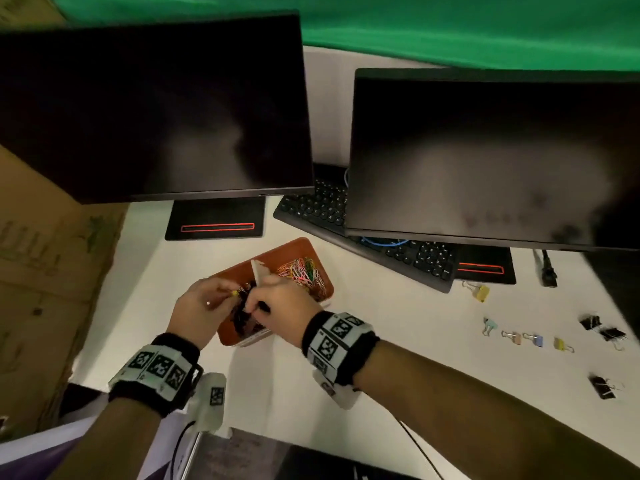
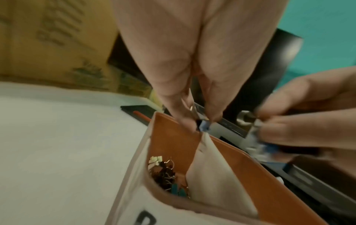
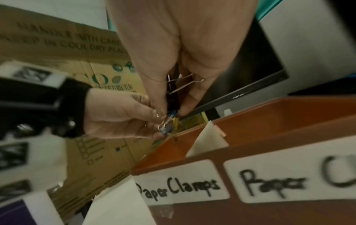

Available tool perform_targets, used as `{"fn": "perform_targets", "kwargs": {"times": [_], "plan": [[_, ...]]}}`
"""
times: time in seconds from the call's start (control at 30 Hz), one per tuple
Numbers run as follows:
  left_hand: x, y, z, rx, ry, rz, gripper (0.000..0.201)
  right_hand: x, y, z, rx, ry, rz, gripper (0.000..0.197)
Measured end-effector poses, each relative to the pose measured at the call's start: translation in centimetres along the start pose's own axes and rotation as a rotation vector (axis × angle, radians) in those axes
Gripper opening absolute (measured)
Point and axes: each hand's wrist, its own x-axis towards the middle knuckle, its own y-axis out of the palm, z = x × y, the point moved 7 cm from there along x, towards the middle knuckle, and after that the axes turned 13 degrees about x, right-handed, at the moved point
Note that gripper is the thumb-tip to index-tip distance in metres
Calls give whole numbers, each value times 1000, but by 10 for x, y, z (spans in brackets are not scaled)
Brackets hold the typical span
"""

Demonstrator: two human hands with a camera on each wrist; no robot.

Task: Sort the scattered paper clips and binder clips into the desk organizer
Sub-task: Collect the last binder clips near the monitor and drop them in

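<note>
Head view is showing both hands meeting over the near compartment of the orange desk organizer (image 1: 239,268), the one labelled for paper clamps, while coloured paper clips (image 1: 304,271) are lying heaped in the far compartment behind a white divider (image 1: 259,271). The left hand (image 1: 197,306) is pinching small binder clips, blue and yellow ones showing at its fingertips in the right wrist view. The right hand (image 1: 277,299) is gripping a black binder clip (image 3: 173,97) between thumb and fingers, its wire handles sticking up. Both hands are hovering right above the pile of binder clips (image 2: 163,172) lying in that compartment. More loose binder clips (image 1: 530,339) are waiting on the white desk (image 1: 415,341) well to the right. The risk, as I judge it, is that clips tangled by their wire handles are going to cling together, so letting go could drag one over the rim onto the desk, or flick one past the leaning divider into the paper clip side. Releasing low inside the compartment would be reducing that.
</note>
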Motion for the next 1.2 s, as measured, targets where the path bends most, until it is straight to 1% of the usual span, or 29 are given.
{"fn": "perform_targets", "kwargs": {"times": [0.03,0.1,0.17,0.23,0.33,0.4,0.47,0.57,0.67,0.7,0.77,0.83,0.9,0.97,1.03,1.1,1.2], "plan": [[2,1,5,-35,-19,36,43,13,12,4,-7,16,4,13],[3,0,8,-56,-53,75,48,28,28,2,-9,103,20,27],[4,-4,-1,-46,-42,58,41,26,27,0,61,138,-1,39],[4,-6,-16,-30,3,18,31,13,9,-1,142,106,-48,42],[0,8,-55,-34,120,9,24,-25,-31,-21,188,73,-92,37],[-4,36,-92,-71,184,71,20,-62,-67,-47,180,67,-170,29],[-13,78,-134,-67,264,153,21,-110,-108,-84,82,115,-278,25],[-32,154,-193,-24,395,291,28,-197,-174,-143,-157,300,-436,28],[-56,238,-241,76,499,462,32,-293,-235,-196,-369,603,-582,39],[-63,265,-253,120,531,514,34,-323,-251,-211,-407,720,-600,43],[-73,314,-272,233,597,580,41,-373,-272,-234,-442,925,-576,49],[-76,355,-283,333,623,605,47,-407,-282,-253,-429,1025,-528,53],[-76,384,-286,412,583,615,50,-424,-284,-269,-329,1028,-509,51],[-73,403,-287,499,553,585,48,-427,-287,-281,-243,962,-504,42],[-69,412,-289,530,533,545,40,-426,-292,-289,-215,906,-462,36],[-66,417,-292,532,516,532,34,-423,-296,-292,-170,875,-431,35],[-62,415,-294,484,460,533,27,-419,-302,-294,-208,808,-415,30]]}}
